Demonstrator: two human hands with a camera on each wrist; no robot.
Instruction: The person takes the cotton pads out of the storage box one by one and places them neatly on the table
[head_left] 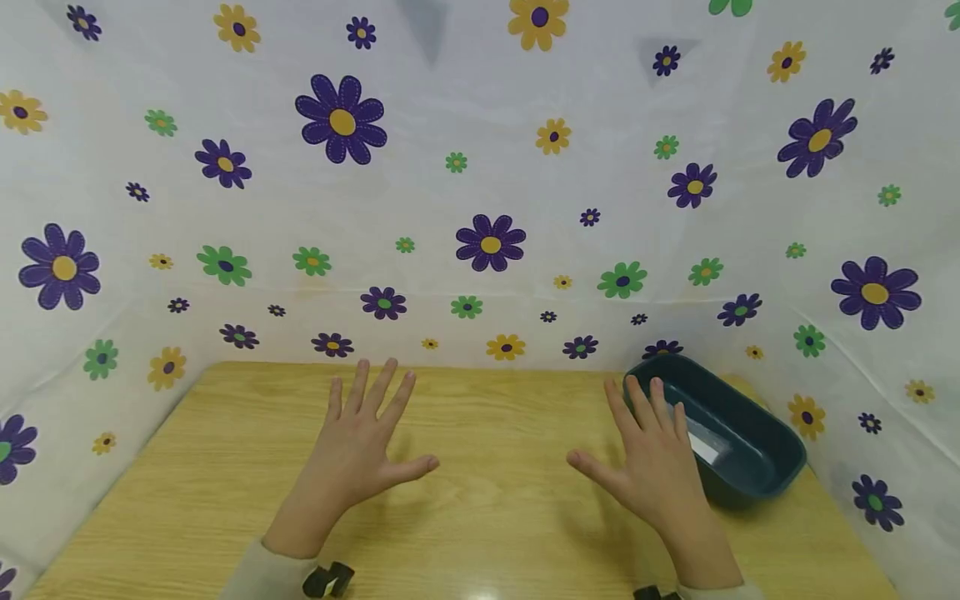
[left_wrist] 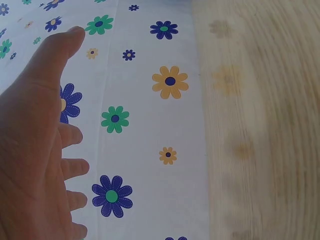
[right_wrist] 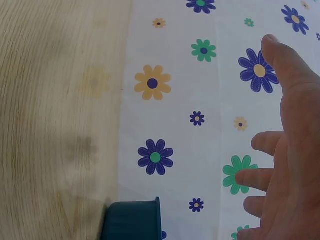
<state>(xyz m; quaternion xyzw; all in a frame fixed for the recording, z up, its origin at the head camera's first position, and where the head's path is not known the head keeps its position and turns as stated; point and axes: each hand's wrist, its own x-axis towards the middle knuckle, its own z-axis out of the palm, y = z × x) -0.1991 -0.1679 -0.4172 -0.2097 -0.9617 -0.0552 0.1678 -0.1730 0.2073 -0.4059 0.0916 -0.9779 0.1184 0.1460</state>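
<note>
My left hand hovers over the left part of the wooden table, fingers spread and thumb out, holding nothing. On the other side my right hand is likewise spread with nothing in it, and from the head view it overlaps the near left side of a dark teal plastic basin. Whether it touches the basin is hard to tell there; in the right wrist view the basin lies apart from the hand. The left wrist view has the left hand with thumb and fingers extended.
A white flower-printed cloth hangs behind the table and along both sides. The basin stands at the table's back right, near the cloth, with a whitish patch inside. Dark straps show at the wrists.
</note>
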